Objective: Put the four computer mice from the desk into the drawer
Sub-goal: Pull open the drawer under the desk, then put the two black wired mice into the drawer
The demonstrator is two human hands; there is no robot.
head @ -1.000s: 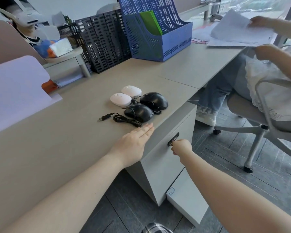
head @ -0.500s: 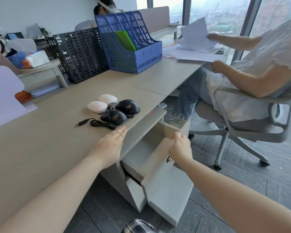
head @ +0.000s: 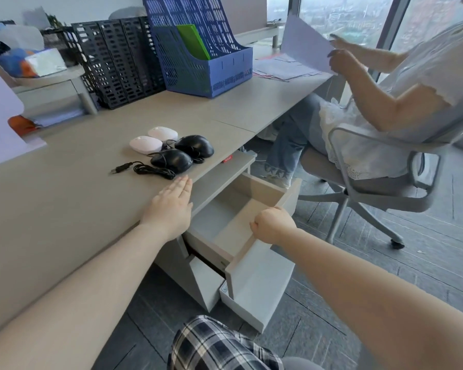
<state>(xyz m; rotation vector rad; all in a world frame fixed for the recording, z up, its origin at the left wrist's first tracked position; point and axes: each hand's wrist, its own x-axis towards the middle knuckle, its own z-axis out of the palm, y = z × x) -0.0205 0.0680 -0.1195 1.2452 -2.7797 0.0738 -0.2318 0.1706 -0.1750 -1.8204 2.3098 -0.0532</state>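
Two white mice (head: pixel 145 144) (head: pixel 162 133) and two black wired mice (head: pixel 171 160) (head: pixel 194 146) lie clustered near the desk's front edge; a coiled black cable with a USB plug (head: pixel 142 169) trails to their left. Below the edge, the top drawer (head: pixel 259 190) stands pulled out, with nothing visible inside. My right hand (head: pixel 273 224) is closed on the drawer's front panel. My left hand (head: pixel 170 209) rests flat on the desk, fingers together, just short of the nearer black mouse.
A blue file rack (head: pixel 202 52) and black file racks (head: pixel 115 60) stand at the back of the desk (head: pixel 64 198). A person sits on a grey swivel chair (head: pixel 380 177) to the right, holding papers. A lower drawer front (head: pixel 257 287) juts out.
The drawer went from shut to pulled far out, drawn by my right hand. My left hand stayed flat on the desk. The mice have not moved.
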